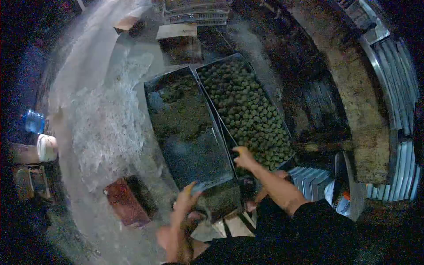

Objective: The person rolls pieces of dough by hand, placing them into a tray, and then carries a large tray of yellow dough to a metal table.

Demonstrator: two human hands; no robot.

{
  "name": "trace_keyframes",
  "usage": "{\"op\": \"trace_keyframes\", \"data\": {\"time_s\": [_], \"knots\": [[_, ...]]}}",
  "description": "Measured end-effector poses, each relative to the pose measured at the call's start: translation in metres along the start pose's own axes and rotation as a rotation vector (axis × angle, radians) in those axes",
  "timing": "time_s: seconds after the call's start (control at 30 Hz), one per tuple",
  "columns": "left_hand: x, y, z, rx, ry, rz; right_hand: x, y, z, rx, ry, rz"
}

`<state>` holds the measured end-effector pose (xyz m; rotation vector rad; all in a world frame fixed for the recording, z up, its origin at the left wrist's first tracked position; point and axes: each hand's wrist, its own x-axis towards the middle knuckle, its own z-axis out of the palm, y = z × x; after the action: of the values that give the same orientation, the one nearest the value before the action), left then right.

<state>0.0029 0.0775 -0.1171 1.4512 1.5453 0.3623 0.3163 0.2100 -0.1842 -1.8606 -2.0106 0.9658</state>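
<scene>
Two long dark trays lie side by side in front of me. The left tray [183, 159] holds a greenish-brown, crumbly-looking layer at its far part, and its near bottom shows bare. Many small round greenish balls [251, 106] fill the right tray [237, 55]. My left hand [186, 201] is closed on the near rim of the left tray, with a yellow patch at the fingers. My right hand [244, 160] is closed where the two trays' long sides meet, also with a yellow patch at the fingers. What it grips is blurred.
A reddish box [126, 203] stands on the floor at left. Other boxes [179, 33] and a crate [196, 15] lie beyond the trays. A wooden plank [353, 97] runs along the right, beside stacked metal trays [399, 84]. A blue water bottle [33, 121] and white container [47, 147] stand far left.
</scene>
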Motion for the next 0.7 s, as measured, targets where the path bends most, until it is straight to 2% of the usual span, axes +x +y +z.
{"op": "trace_keyframes", "data": {"time_s": [0.07, 0.1, 0.13, 0.17, 0.2, 0.23, 0.27, 0.33, 0.37, 0.4, 0.43, 0.47, 0.5, 0.53, 0.57, 0.6, 0.63, 0.67, 0.7], "knots": [[-0.017, 0.090, -0.002, -0.176, 0.094, 0.191, -0.040, -0.056, 0.003, 0.026, -0.219, 0.059], [-0.026, 0.137, -0.006, -0.209, 0.129, 0.288, -0.058, -0.081, -0.007, 0.090, -0.365, -0.036], [-0.037, 0.178, -0.013, -0.241, 0.163, 0.378, -0.071, -0.070, 0.019, 0.322, -0.437, -0.222], [-0.044, 0.203, -0.016, -0.269, 0.235, 0.528, -0.098, -0.097, 0.010, 0.251, -0.356, -0.347], [-0.051, 0.208, -0.021, -0.066, 0.214, 0.513, -0.110, -0.123, 0.005, 0.266, -0.386, -0.368], [-0.067, 0.201, -0.023, 0.133, 0.177, 0.480, -0.126, -0.167, -0.007, 0.256, -0.563, -0.288], [-0.076, 0.183, -0.026, 0.142, 0.196, 0.444, -0.130, -0.213, -0.026, 0.228, -0.732, -0.217], [-0.100, 0.137, -0.058, -0.422, 0.426, -0.090, -0.133, -0.309, -0.072, 0.136, -1.031, -0.083], [-0.135, 0.174, -0.122, -0.980, 0.351, -0.518, -0.141, -0.357, -0.104, 0.124, -1.037, -0.108], [-0.157, 0.147, -0.137, -0.855, 0.413, -0.479, -0.157, -0.406, -0.136, 0.343, -0.799, -0.275], [-0.167, 0.133, -0.157, -0.502, 0.230, -0.214, -0.168, -0.443, -0.151, 0.559, -0.561, -0.437], [-0.181, 0.132, -0.185, -0.146, 0.041, 0.023, -0.180, -0.473, -0.148, 0.561, -0.600, -0.454], [-0.194, 0.140, -0.196, -0.162, 0.068, -0.020, -0.194, -0.502, -0.143, 0.471, -0.637, -0.704], [-0.193, 0.171, -0.213, 0.180, 0.148, -0.099, -0.201, -0.530, -0.137, 0.379, -0.669, -0.968], [-0.193, 0.190, -0.236, 0.530, 0.216, -0.188, -0.196, -0.540, -0.118, 0.249, -0.499, -1.250], [-0.210, 0.193, -0.256, 0.645, 0.402, -0.087, -0.188, -0.542, -0.105, 0.128, -0.301, -1.512], [-0.226, 0.195, -0.276, 0.763, 0.598, -0.003, -0.171, -0.558, -0.102, 0.144, -0.348, -1.451], [-0.240, 0.178, -0.289, 0.750, 0.396, -0.047, -0.155, -0.574, -0.100, 0.160, -0.391, -1.388], [-0.258, 0.162, -0.296, 0.724, 0.192, -0.088, -0.129, -0.578, -0.101, 0.199, -0.261, -1.543]]}}
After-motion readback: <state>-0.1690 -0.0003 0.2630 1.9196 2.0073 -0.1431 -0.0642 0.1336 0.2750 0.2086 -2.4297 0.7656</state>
